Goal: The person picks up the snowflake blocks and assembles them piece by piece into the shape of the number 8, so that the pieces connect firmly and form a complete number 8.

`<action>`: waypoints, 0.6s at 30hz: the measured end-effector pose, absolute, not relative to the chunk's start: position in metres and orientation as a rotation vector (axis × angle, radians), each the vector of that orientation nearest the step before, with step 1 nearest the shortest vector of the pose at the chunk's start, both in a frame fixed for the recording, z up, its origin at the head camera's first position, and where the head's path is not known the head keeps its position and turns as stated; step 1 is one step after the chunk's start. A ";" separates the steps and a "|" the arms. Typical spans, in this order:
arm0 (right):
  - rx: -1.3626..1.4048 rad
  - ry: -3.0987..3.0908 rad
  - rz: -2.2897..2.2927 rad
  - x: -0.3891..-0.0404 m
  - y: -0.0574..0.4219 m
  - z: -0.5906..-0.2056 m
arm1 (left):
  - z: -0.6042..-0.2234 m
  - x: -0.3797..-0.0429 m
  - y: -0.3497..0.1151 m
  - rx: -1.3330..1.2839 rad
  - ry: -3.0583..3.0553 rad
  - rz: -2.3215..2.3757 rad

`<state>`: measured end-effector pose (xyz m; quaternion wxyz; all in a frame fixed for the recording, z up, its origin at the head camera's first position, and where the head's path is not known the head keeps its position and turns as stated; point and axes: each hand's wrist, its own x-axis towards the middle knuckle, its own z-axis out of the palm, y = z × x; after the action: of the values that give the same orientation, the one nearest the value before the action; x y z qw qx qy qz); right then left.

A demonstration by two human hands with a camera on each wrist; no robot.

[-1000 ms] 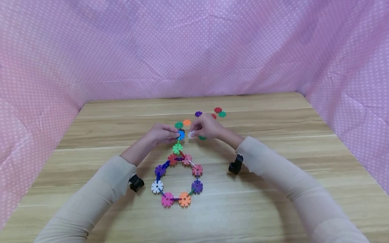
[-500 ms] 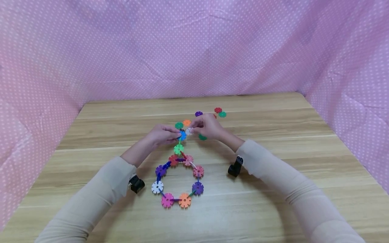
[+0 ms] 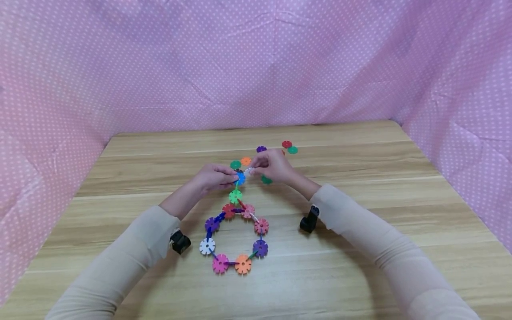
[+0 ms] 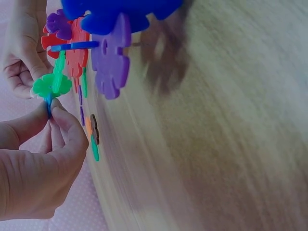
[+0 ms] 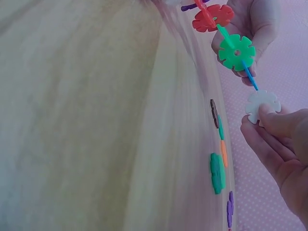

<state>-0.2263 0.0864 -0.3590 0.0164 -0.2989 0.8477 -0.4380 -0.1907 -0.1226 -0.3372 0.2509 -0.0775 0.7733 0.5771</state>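
My left hand [image 3: 213, 177] pinches a blue snowflake disc [image 3: 241, 179] between thumb and fingers. The blue disc is slotted into a light green one [image 5: 237, 53], and that leads to a ring of interlocked discs in red, pink, purple, white and orange [image 3: 243, 264]. Across from it, my right hand [image 3: 276, 167] holds a white snowflake disc [image 5: 260, 103] by its edge, thumb on its face. In the right wrist view the white disc's rim meets the end of the blue disc. Seen from the left wrist, the blue disc is partly hidden by the fingers.
Loose discs lie flat on the wooden table [image 3: 340, 213] beyond the hands: green [image 3: 235, 164], orange [image 3: 246, 161], purple [image 3: 261, 149], red [image 3: 286, 144], and another green [image 3: 293, 150]. A further green disc [image 3: 266, 179] lies under the right hand. Pink dotted cloth [image 3: 256, 66] surrounds the table.
My right hand has brought the white disc leftward and slightly up, closing the gap to the blue disc. The ring and chain have shifted very slightly; the left hand keeps its pinch.
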 end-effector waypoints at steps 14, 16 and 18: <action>-0.943 2.573 -1.430 -0.226 0.085 -0.362 | -0.334 -0.191 -0.122 -0.241 2.109 1.545; -0.938 2.579 -1.427 -0.225 0.084 -0.362 | -0.333 -0.190 -0.121 -0.256 2.116 1.542; -0.932 2.583 -1.428 -0.225 0.083 -0.361 | -0.332 -0.190 -0.121 -0.272 2.123 1.542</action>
<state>-0.2247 0.0833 -0.3614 0.0234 -0.3010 0.8344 -0.4612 -0.1904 -0.1210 -0.3319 0.2494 -0.0997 0.7794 0.5661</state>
